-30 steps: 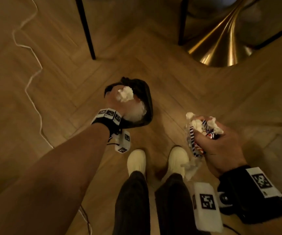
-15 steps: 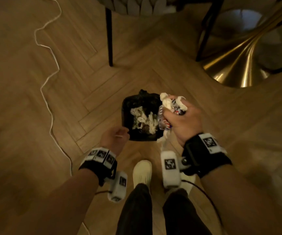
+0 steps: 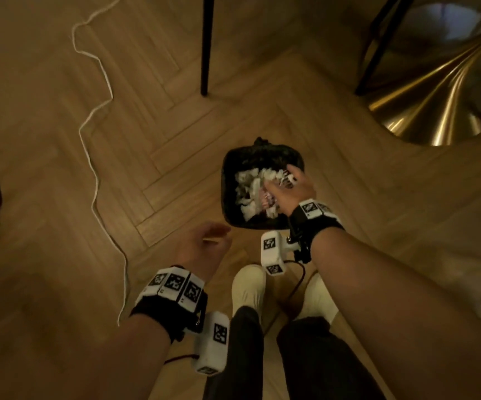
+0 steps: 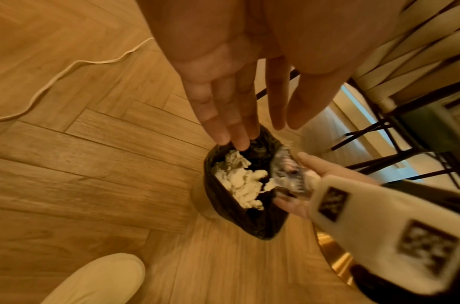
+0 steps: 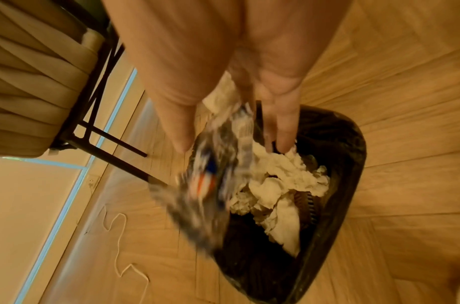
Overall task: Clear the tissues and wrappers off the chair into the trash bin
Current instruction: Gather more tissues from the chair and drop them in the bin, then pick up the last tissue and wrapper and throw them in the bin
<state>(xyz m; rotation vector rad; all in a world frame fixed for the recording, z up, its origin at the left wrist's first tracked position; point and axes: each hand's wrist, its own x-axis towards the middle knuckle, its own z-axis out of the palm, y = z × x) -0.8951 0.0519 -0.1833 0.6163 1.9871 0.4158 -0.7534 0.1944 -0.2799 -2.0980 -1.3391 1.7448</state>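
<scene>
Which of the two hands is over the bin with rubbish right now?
The right hand, above the trash bin with the wrappers at its fingers. The left hand hangs empty, fingers relaxed, beside the bin.

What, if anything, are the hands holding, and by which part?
The left hand holds nothing. The right hand, over the trash bin, has its fingers extended with the wrappers blurred at them; whether any grip remains cannot be told.

We see white tissues (image 3: 248,192) in a black-lined bin (image 3: 227,180), a brass-gold base (image 3: 424,111) far right, cream shoes (image 3: 248,287).
</scene>
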